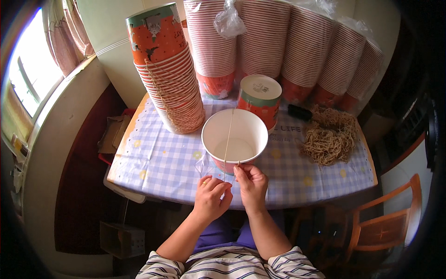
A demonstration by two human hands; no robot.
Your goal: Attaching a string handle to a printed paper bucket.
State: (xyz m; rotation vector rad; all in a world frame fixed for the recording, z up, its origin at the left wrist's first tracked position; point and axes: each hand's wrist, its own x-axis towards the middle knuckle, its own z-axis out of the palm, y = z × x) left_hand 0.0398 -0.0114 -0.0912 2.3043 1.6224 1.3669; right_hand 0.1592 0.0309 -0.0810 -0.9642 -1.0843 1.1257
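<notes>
An open paper bucket (214,136), white inside, stands upright at the table's near edge. A thin tan string (227,145) crosses its mouth from the far rim to the near rim and on down to my hands. My right hand (252,187) pinches the string at the front rim, where a small loop or knot shows. Just left of it, my left hand (211,196) is closed on the string below the rim, its fingertips close to my right hand. Behind the bucket sits an upside-down orange and green paper bucket (259,100).
A tall leaning stack of buckets (169,88), with strings hanging down its side, stands at left. Several plastic-wrapped bucket stacks (265,37) line the back. On the right lie a heap of tan strings (329,145) and a black object (299,112). A wooden chair (383,223) is lower right.
</notes>
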